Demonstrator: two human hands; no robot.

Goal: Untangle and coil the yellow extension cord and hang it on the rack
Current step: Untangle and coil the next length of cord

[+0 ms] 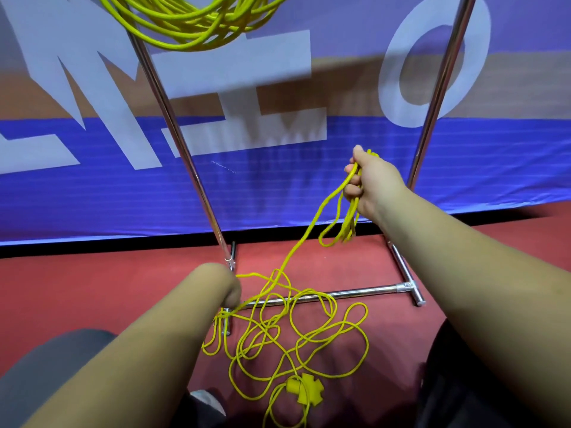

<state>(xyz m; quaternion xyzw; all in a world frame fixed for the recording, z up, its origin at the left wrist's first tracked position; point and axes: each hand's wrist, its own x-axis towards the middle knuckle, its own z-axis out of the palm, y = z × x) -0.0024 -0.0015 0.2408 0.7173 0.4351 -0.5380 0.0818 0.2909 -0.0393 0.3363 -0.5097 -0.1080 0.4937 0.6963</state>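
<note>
A yellow coil (191, 29) is being carried at the top of the rack (173, 125). The left hand (231, 293) is being held low beside the rack's left post. Its fingers are hidden behind the wrist, so its grip cannot be told. The yellow cord (296, 332) is lying mostly tangled on the red floor (92, 288), across the rack's bottom bar, socket end (304, 389) nearest the camera. A few short loops are being gripped in the raised right hand (372, 183), fingers curled round them. Coiling is judged barely begun. Next, slack is to be freed from the tangle and gathered into the right-hand loops.
</note>
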